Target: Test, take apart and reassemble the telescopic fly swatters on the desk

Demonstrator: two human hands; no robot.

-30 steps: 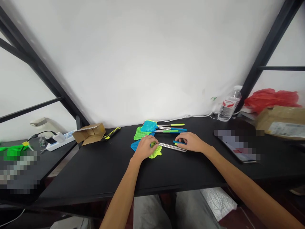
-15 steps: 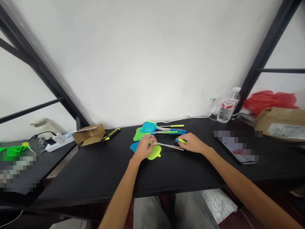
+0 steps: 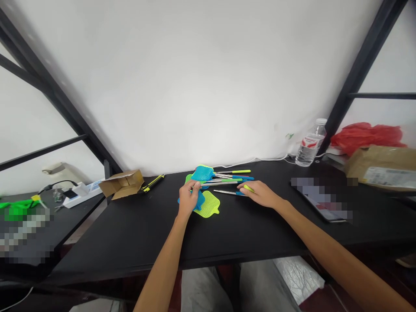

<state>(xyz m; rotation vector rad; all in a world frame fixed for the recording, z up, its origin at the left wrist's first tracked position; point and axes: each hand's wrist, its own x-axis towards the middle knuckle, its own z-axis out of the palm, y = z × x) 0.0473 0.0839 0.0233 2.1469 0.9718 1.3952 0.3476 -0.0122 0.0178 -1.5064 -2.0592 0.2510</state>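
Note:
My left hand [image 3: 188, 196] is closed, its thumb and fingers pinching the left end of a thin metal rod [image 3: 221, 183]. My right hand [image 3: 259, 193] is wrapped round a yellow-green handle [image 3: 248, 188] and a blue handle [image 3: 241, 193]; a second metal rod [image 3: 224, 191] sticks out leftward from the blue one. Below my left hand lie a loose blue swatter head [image 3: 200, 201] and a yellow-green perforated swatter head [image 3: 209, 205], partly overlapping. Behind my hands is a pile of fly swatters [image 3: 203, 173] with blue and green heads, their handles pointing right.
On the black desk [image 3: 130, 242] are an open cardboard box [image 3: 121, 184] and a yellow-black strip [image 3: 153, 183] at left. To the right are a phone [image 3: 316, 201], a water bottle [image 3: 310, 145], a large carton [image 3: 383, 167] and a red plastic bag [image 3: 368, 136].
My left hand has moved slightly left off the yellow-green head and now pinches a rod end. The rods have swung up and separated; my right hand keeps the handles.

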